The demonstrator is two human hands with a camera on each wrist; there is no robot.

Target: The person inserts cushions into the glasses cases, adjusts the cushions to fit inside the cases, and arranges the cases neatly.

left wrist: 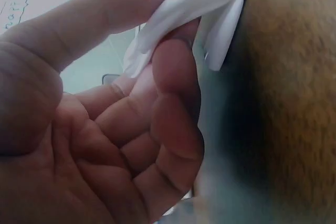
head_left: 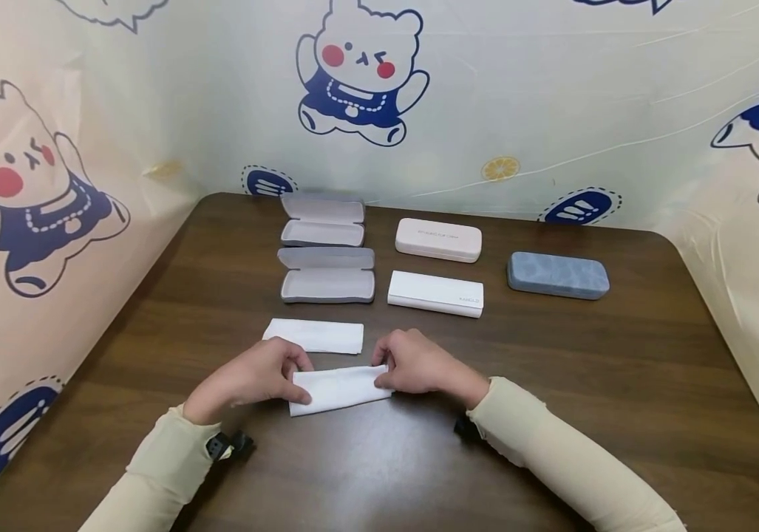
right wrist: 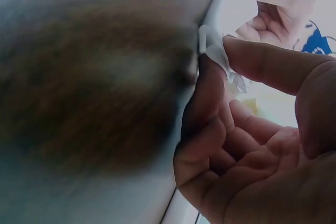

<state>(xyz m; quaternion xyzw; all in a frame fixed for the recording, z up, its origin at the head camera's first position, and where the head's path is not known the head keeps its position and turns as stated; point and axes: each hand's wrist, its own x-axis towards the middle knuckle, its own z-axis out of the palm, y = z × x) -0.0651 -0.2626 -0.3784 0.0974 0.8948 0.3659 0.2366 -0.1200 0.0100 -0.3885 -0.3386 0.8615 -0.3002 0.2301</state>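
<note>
A folded white cloth [head_left: 341, 389] is stretched between both hands just above the table. My left hand [head_left: 261, 377] pinches its left end between thumb and fingers; in the left wrist view the cloth [left wrist: 210, 3] drapes over the index finger. At the right end, my right hand [head_left: 419, 363] pinches the cloth, and the right wrist view shows the cloth edge [right wrist: 214, 51] between thumb and forefinger. Just behind lies a second folded white cloth [head_left: 326, 336], flat on the table, partly covered by the left hand.
Two open grey glasses cases [head_left: 327, 284] [head_left: 323, 233] stand one behind the other. To their right are a closed pale pink case [head_left: 438, 240], a white flap case [head_left: 435, 293] and a blue case [head_left: 557, 275]. The brown table [head_left: 618, 414] meets a patterned curtain [head_left: 499, 89] behind.
</note>
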